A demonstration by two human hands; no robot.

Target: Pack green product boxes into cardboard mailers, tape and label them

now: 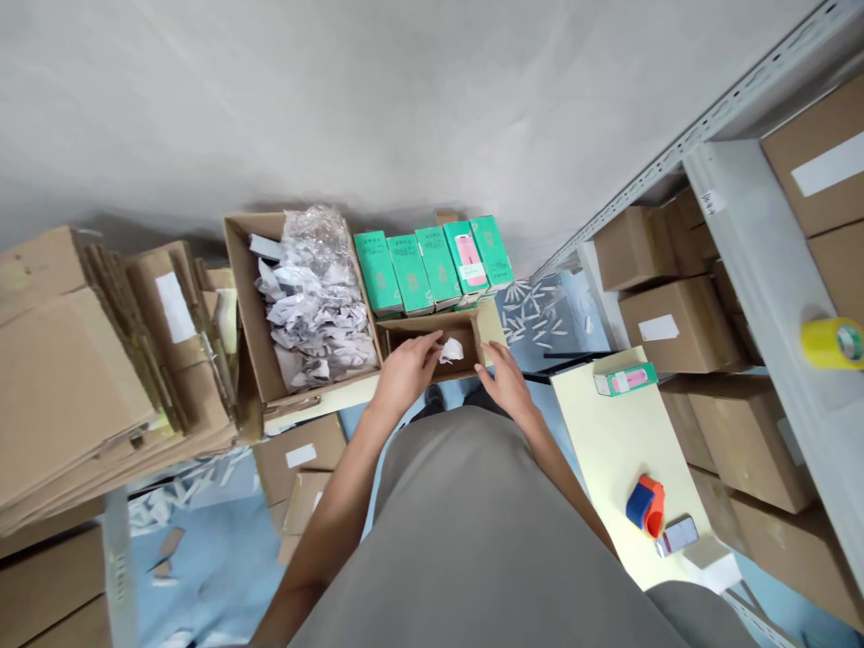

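A small open cardboard box (398,335) stands in front of me on the table, with a crumpled piece of white paper (451,351) in its opening. My left hand (407,371) reaches over the box's left side, thumb and fingers pinched at the paper's left edge. At the box's right end is my right hand (506,376), its thumb and fingers apart and the fingertips by the wall. Directly behind the box, several green printed boxes (442,265) stand in a row. To the left, a large carton (253,310) holds crumpled paper (314,310) and clear bubble wrap (317,238).
Flattened cardboard (67,360) is stacked at far left. On the right-hand table (600,432) lie a green box (626,380), a blue-and-orange object (646,506) and a phone (677,536). Shelving (762,207) with cartons and yellow tape (827,344) lines the right side.
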